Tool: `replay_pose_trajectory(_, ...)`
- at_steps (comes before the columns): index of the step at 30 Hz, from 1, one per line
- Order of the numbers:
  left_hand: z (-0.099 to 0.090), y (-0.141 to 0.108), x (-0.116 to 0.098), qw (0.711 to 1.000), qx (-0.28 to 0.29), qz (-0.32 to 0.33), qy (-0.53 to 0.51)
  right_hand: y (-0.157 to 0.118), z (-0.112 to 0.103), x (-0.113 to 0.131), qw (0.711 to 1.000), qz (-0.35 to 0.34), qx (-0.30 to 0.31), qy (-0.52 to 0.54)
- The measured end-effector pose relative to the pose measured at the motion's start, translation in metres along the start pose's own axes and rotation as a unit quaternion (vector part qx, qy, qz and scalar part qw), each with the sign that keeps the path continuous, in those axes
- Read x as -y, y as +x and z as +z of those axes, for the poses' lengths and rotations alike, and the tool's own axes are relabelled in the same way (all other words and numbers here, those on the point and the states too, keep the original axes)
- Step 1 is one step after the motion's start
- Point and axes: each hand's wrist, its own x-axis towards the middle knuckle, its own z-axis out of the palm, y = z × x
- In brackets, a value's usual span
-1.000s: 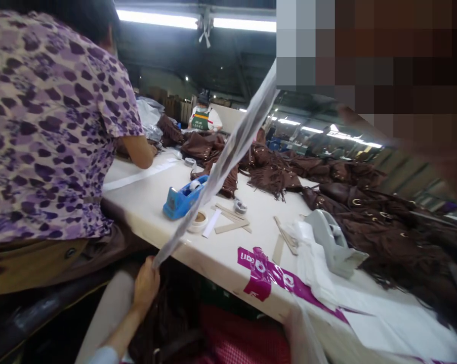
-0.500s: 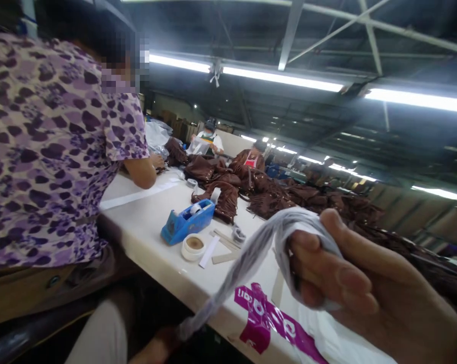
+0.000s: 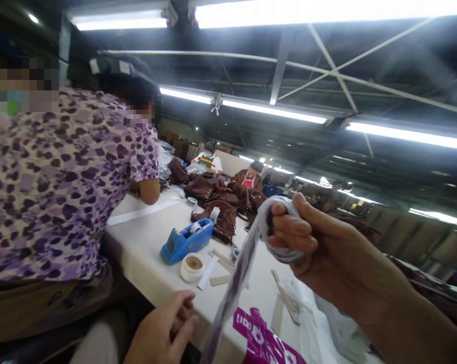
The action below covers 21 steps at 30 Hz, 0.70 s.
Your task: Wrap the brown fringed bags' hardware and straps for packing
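Observation:
A long twisted strip of thin greyish-white material, which looks like tissue or soft plastic, is looped round the fingers of my right hand. That hand is closed on the coil, up above the table. From the coil the strip hangs down past the table edge and leaves the picture at the bottom. My left hand is low at the table's near edge, fingers loosely curled with a gap to the thumb. It holds nothing I can see and is apart from the strip.
On the white table are a blue tape dispenser, a roll of tape, flat strips and purple printed tape. Brown fringed bags are piled behind. A person in a patterned shirt leans over the table at left.
My left hand has let go of the strip's lower end and risen into view. My right hand has shifted left and slightly up with the coil. The camera view has tilted upward.

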Motion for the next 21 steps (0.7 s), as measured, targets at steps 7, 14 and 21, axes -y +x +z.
replay_pose_trajectory(7, 0.032, 0.048, -0.092, 0.983, -0.040, 0.179, -0.009, 0.018, 0.009, -0.001, 0.993, -0.008, -0.118, -0.009)
replay_pose_trajectory(14, 0.043, 0.087, -0.114, 0.990, -0.033, 0.095, -0.102, 0.032, -0.008, -0.007, 0.985, 0.001, -0.163, 0.059)
replay_pose_trajectory(21, 0.012, 0.092, -0.102, 0.886, 0.169, 0.056, -0.428, 0.033, -0.038, 0.003, 0.971, -0.085, -0.208, 0.083)
